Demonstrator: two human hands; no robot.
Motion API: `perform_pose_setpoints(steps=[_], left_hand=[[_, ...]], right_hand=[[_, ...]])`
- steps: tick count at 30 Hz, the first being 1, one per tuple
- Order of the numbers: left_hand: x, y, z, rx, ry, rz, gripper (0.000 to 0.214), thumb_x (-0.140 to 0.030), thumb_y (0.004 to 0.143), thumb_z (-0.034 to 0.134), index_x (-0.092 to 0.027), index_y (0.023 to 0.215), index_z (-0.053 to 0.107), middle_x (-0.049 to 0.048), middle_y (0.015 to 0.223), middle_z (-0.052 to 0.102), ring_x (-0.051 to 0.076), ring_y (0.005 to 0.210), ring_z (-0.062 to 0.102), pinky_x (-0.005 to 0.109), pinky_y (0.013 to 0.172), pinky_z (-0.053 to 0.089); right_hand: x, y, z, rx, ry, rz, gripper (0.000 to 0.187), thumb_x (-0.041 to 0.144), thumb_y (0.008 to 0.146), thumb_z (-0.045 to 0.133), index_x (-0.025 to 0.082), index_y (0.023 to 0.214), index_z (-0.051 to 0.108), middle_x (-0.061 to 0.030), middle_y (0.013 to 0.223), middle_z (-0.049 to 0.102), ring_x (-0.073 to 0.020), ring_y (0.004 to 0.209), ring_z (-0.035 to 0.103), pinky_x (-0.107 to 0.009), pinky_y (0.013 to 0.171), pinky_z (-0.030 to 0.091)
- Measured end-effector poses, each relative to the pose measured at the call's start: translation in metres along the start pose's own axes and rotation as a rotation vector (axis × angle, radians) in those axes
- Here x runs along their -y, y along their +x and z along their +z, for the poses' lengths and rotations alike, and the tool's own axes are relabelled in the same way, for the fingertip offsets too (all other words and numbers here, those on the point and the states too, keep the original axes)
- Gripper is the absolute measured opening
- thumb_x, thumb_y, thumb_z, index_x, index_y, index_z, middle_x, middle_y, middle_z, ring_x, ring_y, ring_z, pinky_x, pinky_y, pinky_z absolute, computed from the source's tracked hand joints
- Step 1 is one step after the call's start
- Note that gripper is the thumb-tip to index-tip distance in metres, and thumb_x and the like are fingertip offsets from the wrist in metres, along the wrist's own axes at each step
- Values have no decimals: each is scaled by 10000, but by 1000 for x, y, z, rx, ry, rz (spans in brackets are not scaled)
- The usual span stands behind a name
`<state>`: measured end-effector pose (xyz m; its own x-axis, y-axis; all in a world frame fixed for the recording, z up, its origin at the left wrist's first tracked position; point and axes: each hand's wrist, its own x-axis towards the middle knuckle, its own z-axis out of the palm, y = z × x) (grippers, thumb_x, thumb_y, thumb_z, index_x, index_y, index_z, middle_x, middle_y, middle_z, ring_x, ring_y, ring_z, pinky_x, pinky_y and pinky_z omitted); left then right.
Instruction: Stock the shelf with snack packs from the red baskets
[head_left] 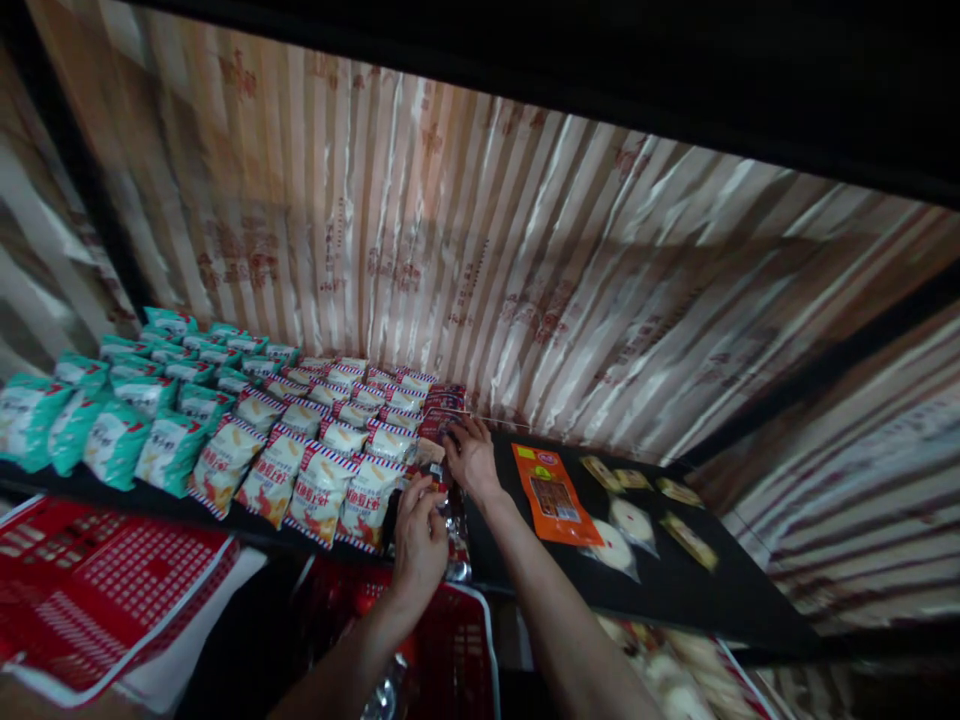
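Note:
Side by side, my two hands work at a row of dark red shiny snack packets (444, 402) on the black shelf. My left hand (420, 540) is at the front of that row with its fingers curled over a packet edge; what they grip is partly hidden. Farther back, my right hand (472, 462) lies over the packets, its fingers bent but apart and touching them. A glossy packet (456, 545) shows just right of my left hand. Directly left stand rows of white snack bags (322, 490) with red-and-blue striped edges.
Teal snack bags (116, 440) fill the shelf's left end. On the right lie an orange packet (553, 495), round white packets (634, 522) and small yellowish packets (688, 540). Red baskets (112, 590) stand below the shelf front. A dark beam (675, 90) crosses overhead.

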<state>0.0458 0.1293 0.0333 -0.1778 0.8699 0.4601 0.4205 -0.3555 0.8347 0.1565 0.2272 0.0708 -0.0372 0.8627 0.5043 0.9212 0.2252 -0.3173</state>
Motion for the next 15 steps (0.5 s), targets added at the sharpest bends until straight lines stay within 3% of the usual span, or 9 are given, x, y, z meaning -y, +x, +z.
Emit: perform_pose_setpoints(steps=[4,8,11,13,15], left_hand=[[-4,-25,-22,32,-62,31,357,11,686,375,-195,813,638,64,1046,622,181,1058,552,394,946,451],[11,-77,-48,122,-157,-61,331,-18,702,368,-198,774,637,46,948,650,156,975,582,341,898,467],[40,-123,-62,185,-138,-383,314,-23,663,386,-191,728,643,41,922,666,159,929,603,334,883,471],[65,-149,-69,158,-67,-730,268,-33,626,431,-182,694,643,32,850,683,170,867,630,334,861,485],[88,-166,-74,130,2,-861,238,-46,616,450,-158,696,643,45,719,676,214,759,649,382,770,518]], right_hand=[[17,-36,-17,-122,143,-82,284,226,847,437,154,1037,635,-130,1164,592,-238,1149,477,-434,961,395],[45,-99,-37,-171,348,-153,256,184,862,422,171,1054,590,-96,1024,642,-180,983,578,-350,880,464],[64,-156,-35,-102,479,-110,210,174,853,446,178,1007,589,-70,893,659,-161,852,618,-294,779,494],[71,-192,-20,53,540,-40,217,191,858,435,184,1008,593,-62,879,672,-156,821,634,-277,762,499],[76,-222,2,245,560,88,243,215,868,408,187,1010,603,-66,915,683,-161,848,642,-280,780,499]])
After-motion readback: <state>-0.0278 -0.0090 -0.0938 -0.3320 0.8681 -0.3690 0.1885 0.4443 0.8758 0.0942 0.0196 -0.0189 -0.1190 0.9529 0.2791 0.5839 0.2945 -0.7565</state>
